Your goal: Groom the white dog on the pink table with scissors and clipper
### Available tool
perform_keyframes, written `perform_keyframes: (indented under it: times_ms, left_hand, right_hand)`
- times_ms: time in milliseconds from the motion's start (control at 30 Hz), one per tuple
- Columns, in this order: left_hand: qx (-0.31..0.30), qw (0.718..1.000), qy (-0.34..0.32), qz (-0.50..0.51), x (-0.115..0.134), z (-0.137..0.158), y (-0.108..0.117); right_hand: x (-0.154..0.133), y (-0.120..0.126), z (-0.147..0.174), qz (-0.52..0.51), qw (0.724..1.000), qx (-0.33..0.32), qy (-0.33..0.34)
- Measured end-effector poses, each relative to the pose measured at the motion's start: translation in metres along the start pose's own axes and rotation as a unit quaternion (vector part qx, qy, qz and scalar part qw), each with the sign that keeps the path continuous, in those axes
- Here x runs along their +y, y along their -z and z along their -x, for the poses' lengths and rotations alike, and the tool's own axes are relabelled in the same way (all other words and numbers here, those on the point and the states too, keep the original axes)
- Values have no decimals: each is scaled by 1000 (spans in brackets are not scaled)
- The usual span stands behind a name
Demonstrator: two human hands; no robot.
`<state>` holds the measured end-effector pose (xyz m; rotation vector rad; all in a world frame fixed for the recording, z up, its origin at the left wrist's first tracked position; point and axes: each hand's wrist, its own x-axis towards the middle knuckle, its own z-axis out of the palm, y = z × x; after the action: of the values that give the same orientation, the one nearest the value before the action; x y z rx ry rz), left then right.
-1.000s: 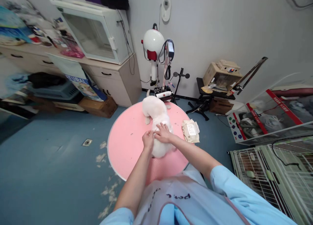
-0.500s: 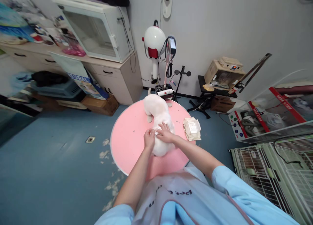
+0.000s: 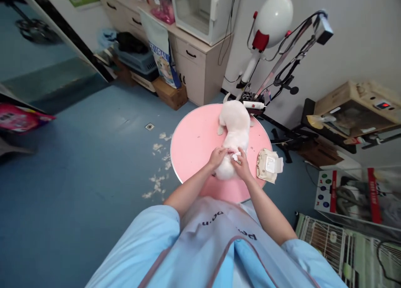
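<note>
The white dog [image 3: 235,116] lies or crouches on the round pink table [image 3: 194,141], right of its middle, its body stretching from the table's far edge toward the near one, with the tail at the far end. Over the part of the dog nearest the table's near edge, both hands are at work. The left hand [image 3: 216,156] has its fingers bent and drawn nearly together against the dog beside a small pinkish spot; whether they pinch anything cannot be told. The right hand [image 3: 242,164] has its thumb and fingers slightly parted, closed around a crumpled white wipe [image 3: 236,156] against the dog.

At the table's right edge lies an opened wipes pack [image 3: 266,166]. Just past the table's far edge, a white tube [image 3: 253,105] lies on a dark holder, and above it stands a white-domed dryer [image 3: 277,18]. Beyond the table's far left side are a cabinet [image 3: 216,75], a cardboard box [image 3: 171,95] and a printed bag [image 3: 163,49]. Right of the table, near the wall, sits a beige case [image 3: 357,108] with a red display; a wire cage [image 3: 322,238] stands nearer the person.
</note>
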<state>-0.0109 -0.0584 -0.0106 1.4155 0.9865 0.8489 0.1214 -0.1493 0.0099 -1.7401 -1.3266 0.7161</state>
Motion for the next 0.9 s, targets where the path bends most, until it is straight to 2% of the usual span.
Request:
perform_keyframes:
  times_ms: [100, 233, 300, 400, 467, 600, 733, 833, 900]
  left_hand:
    - [-24, 999, -33, -23, 3, 2, 0]
    - [-64, 996, -47, -45, 3, 5, -1]
    - [-71, 994, -59, -55, 3, 6, -1]
    - [-78, 991, -90, -67, 4, 9, -5]
    - [-83, 988, -101, -81, 4, 12, -10]
    - [-70, 986, -97, -115, 0, 19, -22]
    - [-46, 985, -105, -132, -9, 22, -31]
    - [-24, 983, -116, -141, -16, 22, -34]
    - [-19, 982, -118, -146, -19, 23, -35]
  right_hand:
    - [2, 8, 2, -8, 1000, 0, -17]
    - [-1, 30, -1, -9, 997, 58, -53]
    - [-9, 41, -3, 46, 996, 71, -26]
    - [-29, 48, -8, 183, 981, 18, 59]
    - [-37, 43, -13, 246, 965, -29, 86]
    - [-31, 25, -27, 282, 958, -42, 38]
    - [-11, 23, -30, 242, 970, 29, 0]
    - [-2, 30, -23, 164, 977, 120, -63]
    - [0, 32, -16, 111, 979, 147, -84]
